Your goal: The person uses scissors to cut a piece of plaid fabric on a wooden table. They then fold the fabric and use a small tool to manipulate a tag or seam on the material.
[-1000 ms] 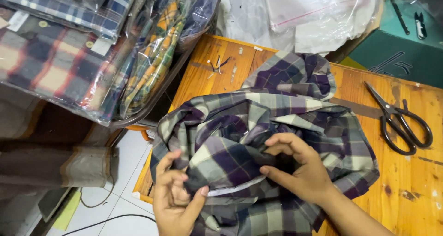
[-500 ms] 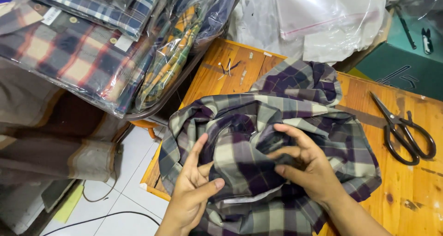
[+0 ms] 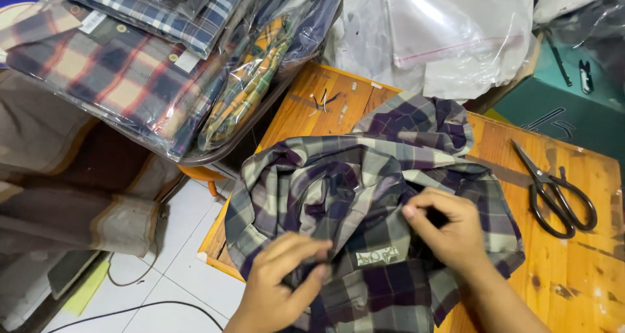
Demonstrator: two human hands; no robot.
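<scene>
Leftmost, bagged shirts (image 3: 130,66) are stacked beside the table (image 3: 573,268). Next, the left hand (image 3: 277,287) comes up from the lower edge, fingers bent and pinching a fold of the plaid shirt (image 3: 338,190), which lies bunched across the table's near left corner. Beside it, near a small label (image 3: 377,256), the right hand (image 3: 452,232) angles in from the lower right, knuckles up, fingertips closed on cloth at the collar area. To handle it well, I judge both pinches should stay near that label and pull evenly, keeping the cloth flat. Scissors (image 3: 556,193) lie well apart at right.
</scene>
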